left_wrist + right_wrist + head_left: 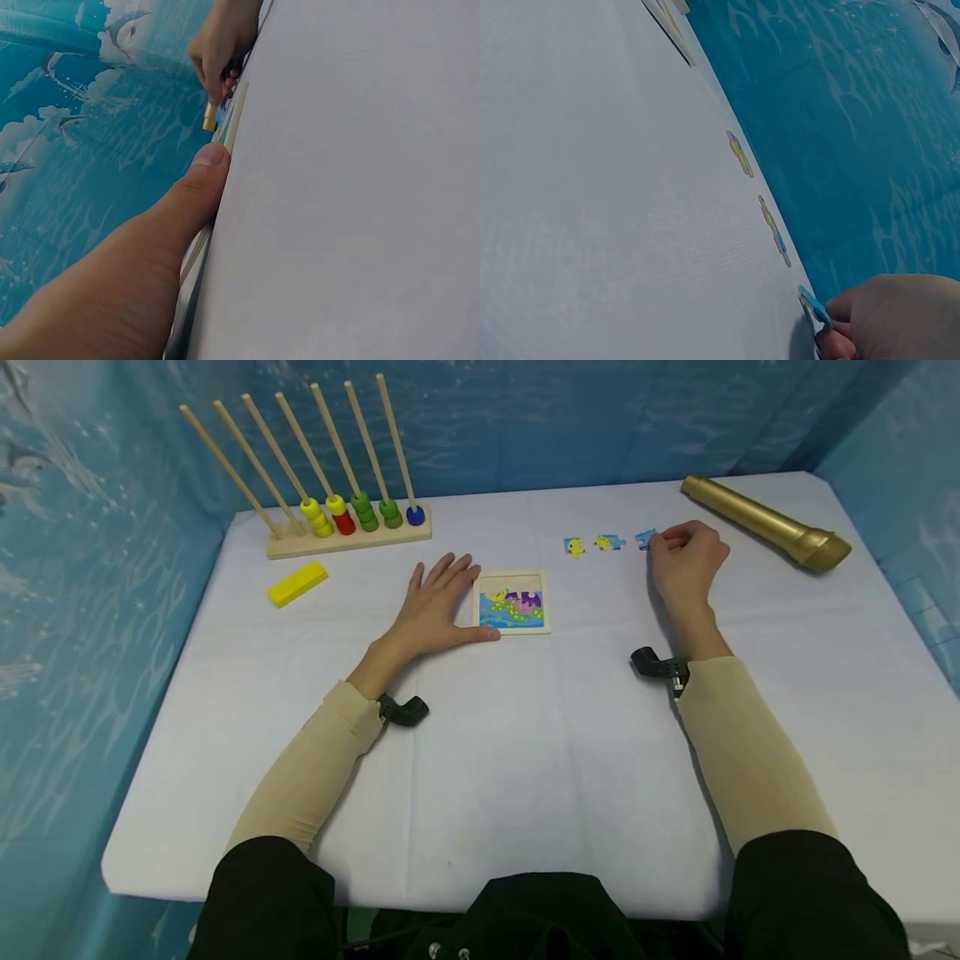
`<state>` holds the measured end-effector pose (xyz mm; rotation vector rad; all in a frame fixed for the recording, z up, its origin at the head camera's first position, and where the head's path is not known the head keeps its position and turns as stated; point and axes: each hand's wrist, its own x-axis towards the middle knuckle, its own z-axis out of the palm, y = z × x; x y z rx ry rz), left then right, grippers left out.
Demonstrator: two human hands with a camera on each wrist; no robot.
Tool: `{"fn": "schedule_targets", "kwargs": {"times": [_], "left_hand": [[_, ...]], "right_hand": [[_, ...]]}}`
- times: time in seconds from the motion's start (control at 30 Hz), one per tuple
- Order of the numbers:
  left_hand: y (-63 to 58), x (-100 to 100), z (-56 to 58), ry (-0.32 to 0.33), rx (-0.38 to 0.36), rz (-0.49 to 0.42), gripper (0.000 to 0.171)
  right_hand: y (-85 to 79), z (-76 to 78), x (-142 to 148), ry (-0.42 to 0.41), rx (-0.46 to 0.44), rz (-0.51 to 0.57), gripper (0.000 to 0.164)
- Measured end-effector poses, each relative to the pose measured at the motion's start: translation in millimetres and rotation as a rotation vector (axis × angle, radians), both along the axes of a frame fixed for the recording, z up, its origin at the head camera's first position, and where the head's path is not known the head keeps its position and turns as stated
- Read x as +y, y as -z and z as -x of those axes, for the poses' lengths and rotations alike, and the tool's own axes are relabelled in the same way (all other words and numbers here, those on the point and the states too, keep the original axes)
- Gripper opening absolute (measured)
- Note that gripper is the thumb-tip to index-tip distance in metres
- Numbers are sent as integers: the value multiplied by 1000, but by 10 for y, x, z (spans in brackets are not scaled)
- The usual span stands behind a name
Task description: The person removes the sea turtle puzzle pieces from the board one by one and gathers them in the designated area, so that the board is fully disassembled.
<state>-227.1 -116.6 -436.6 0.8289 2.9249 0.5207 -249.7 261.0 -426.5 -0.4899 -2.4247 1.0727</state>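
Mid-frame, the left hand [438,610], fingers spread, touches a square wooden puzzle tray [547,603], partly filled; at upper right, the right hand [688,567] pinches a blue jigsaw piece [644,538], two yellow-and-blue jigsaw pieces [575,547] also unplaced.

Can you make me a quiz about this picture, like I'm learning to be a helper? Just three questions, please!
1. True or false: the left hand touches the puzzle frame.
2. How many puzzle pieces can you see lying loose, besides the piece the right hand pinches?
3. What colour is the block near the bead rack? A) red B) yellow C) green

Key: 1. True. 2. Two. 3. B.
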Motion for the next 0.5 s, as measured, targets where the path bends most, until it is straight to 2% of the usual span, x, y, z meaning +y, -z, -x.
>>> {"fn": "schedule_targets", "kwargs": {"times": [0.27, 0.37, 0.5], "left_hand": [[6, -5, -2, 0, -4, -1, 114], [10, -6, 0, 0, 1, -1, 115], [19, -9, 2, -1, 2, 1, 115]], "right_hand": [[-2, -12, -60, 21, 5, -24, 28], [23, -9, -110, -14, 72, -34, 27], [70, -7, -229, -105, 172, -59, 26]]}}
